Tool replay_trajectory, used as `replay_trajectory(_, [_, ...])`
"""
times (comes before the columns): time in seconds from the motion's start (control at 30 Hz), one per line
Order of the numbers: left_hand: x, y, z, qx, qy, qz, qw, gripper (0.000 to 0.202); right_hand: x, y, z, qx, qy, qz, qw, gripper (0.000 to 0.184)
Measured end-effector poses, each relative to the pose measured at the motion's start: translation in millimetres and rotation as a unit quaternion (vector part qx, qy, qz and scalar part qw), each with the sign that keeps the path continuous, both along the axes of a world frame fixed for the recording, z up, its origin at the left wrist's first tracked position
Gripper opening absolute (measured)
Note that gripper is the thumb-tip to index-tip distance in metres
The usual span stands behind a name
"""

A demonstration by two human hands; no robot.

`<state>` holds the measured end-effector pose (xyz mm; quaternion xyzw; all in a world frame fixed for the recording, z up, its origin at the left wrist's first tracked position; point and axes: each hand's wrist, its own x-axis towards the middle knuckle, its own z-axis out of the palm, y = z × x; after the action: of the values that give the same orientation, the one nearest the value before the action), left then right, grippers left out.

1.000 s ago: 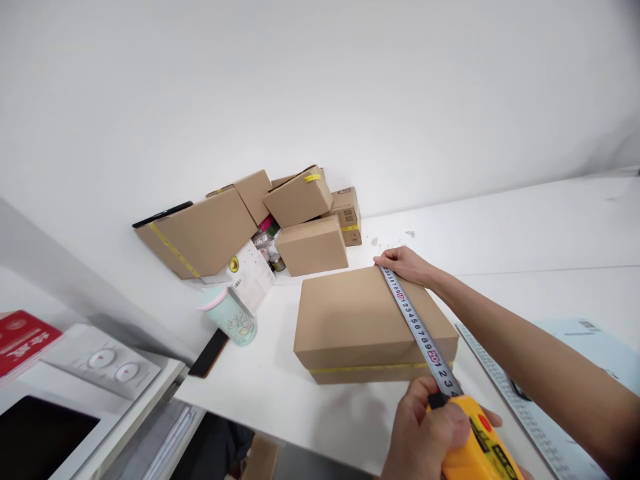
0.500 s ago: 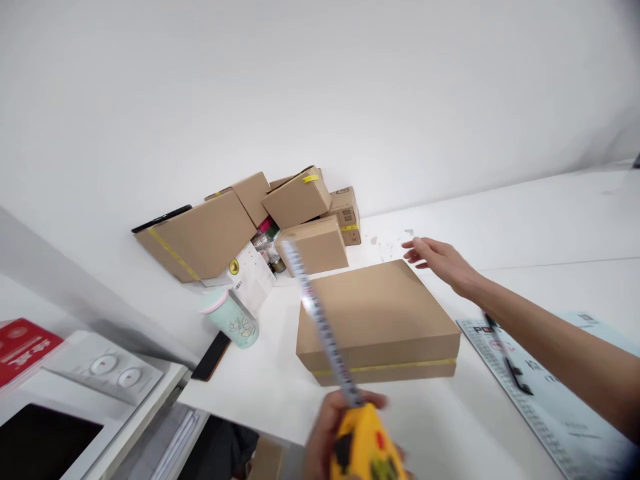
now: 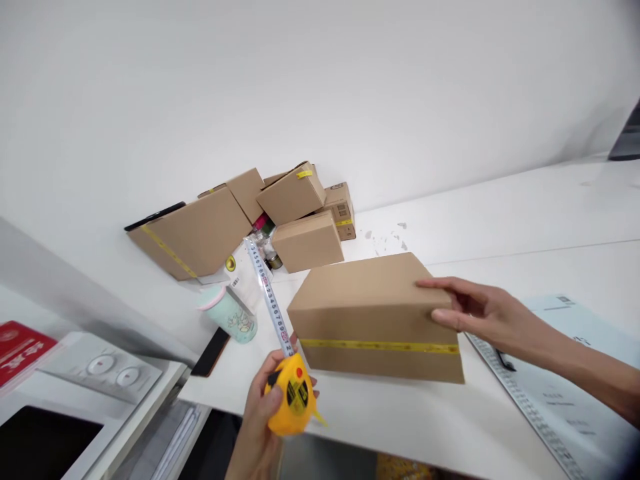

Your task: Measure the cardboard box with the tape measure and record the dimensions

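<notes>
My left hand (image 3: pixel 263 413) is wrapped round a yellow tape measure (image 3: pixel 293 395). Its metal blade (image 3: pixel 270 297) sticks out, slanting up and to the left beside a closed cardboard box (image 3: pixel 370 320). Left fingertips show behind the blade, close to the box's lower left corner; whether they touch it I cannot tell. Yellow tape runs along the front face of the box, which looks tilted on the white table. At the box's right end is my right hand (image 3: pixel 475 313), gripping it with the thumb on the front face and the fingers over the top edge.
Several cardboard boxes (image 3: pixel 307 240) are stacked against the wall. A mint green tumbler (image 3: pixel 230 313) and a dark flat object (image 3: pixel 210 352) lie to the left, near a microwave (image 3: pixel 45 427). A printed light blue mat (image 3: pixel 555 360) covers the table's right side.
My right hand has come down from behind the box to grip its right end, and the box's front face has tipped up. The tape measure has moved left and upward in view.
</notes>
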<state>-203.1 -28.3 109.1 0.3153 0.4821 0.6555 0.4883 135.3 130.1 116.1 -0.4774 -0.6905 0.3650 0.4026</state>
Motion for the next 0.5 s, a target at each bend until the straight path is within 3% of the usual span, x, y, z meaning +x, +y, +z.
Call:
replay_trajectory(0.13, [-8.0, 17.8, 33.4, 0.018, 0.008, -0.024, 1.0, 0.054, -11.1, 13.0, 30.8, -0.047, 0.048, -0.037, 0.997, 0.056])
replay_trajectory(0.27, [0.8, 35.5, 49.8, 0.021, 0.034, -0.038, 0.998, 0.053, -21.5, 31.0, 35.6, -0.053, 0.095, -0.067, 0.992, 0.049])
replay_trajectory(0.4, [17.8, 21.6, 46.8, 0.031, 0.066, -0.058, 0.996, 0.066, -31.3, 43.2, 29.6, -0.032, 0.124, -0.108, 0.986, 0.046])
replay_trajectory(0.5, [37.1, 1.7, 25.9, -0.011, 0.023, -0.179, 0.984, 0.075, -36.9, 46.4, 26.5, -0.036, 0.182, -0.125, 0.975, 0.043])
